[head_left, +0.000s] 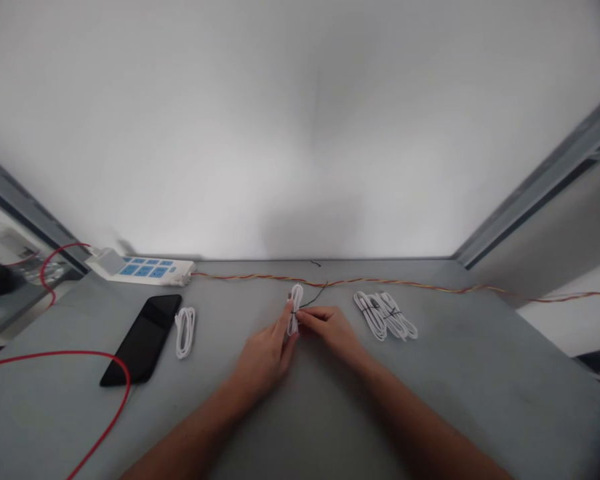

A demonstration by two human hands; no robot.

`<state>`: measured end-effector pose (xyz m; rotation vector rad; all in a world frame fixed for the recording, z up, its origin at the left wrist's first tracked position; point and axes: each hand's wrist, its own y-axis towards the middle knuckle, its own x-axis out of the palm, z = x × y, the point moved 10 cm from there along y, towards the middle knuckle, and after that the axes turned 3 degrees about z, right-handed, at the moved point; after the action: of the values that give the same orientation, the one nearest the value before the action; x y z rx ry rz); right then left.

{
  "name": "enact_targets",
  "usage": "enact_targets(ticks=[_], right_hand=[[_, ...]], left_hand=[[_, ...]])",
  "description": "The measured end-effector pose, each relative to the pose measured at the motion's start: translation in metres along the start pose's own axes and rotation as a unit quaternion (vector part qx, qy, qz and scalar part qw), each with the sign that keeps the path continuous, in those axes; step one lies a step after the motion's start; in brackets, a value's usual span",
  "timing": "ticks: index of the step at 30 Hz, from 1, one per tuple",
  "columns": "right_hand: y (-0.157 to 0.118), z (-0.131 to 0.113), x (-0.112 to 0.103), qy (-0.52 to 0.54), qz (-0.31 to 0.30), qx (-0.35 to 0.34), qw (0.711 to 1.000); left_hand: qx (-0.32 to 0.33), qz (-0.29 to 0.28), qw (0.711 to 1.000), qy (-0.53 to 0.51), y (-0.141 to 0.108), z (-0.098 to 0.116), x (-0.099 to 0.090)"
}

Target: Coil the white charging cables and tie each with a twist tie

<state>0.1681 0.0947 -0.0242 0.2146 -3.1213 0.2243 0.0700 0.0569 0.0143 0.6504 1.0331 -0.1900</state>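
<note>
My left hand point(265, 357) grips a coiled white cable point(295, 308) upright between thumb and fingers. A thin black twist tie point(313, 299) wraps around the coil's middle, and its loose end sticks out to the right. My right hand point(330, 331) pinches the tie close to the coil, with its fingertips touching the left hand. To the right lie several white cable coils point(386, 316) bound with black ties. A single white coil point(185, 332) without a visible tie lies to the left.
A black smartphone point(143, 340) lies face up at left, inside a loop of red cable point(55, 355). A white power strip with blue switches point(140, 270) sits at the far left edge. A twisted orange-and-yellow wire point(380, 284) runs along the grey table's back.
</note>
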Motion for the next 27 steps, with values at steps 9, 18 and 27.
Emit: enact_targets(ticks=[9, 18, 27], right_hand=[[-0.006, 0.007, 0.004, 0.093, 0.072, -0.005, 0.993], [-0.004, 0.003, 0.002, 0.116, 0.074, -0.024, 0.99], [-0.006, -0.006, -0.006, 0.011, 0.094, -0.038, 0.995]], left_hand=[[-0.085, -0.009, 0.996, 0.001, -0.001, -0.017, 0.002], [-0.065, 0.0, 0.997, 0.031, 0.0, -0.014, 0.0], [-0.048, 0.001, 0.998, 0.027, 0.0, -0.01, 0.0]])
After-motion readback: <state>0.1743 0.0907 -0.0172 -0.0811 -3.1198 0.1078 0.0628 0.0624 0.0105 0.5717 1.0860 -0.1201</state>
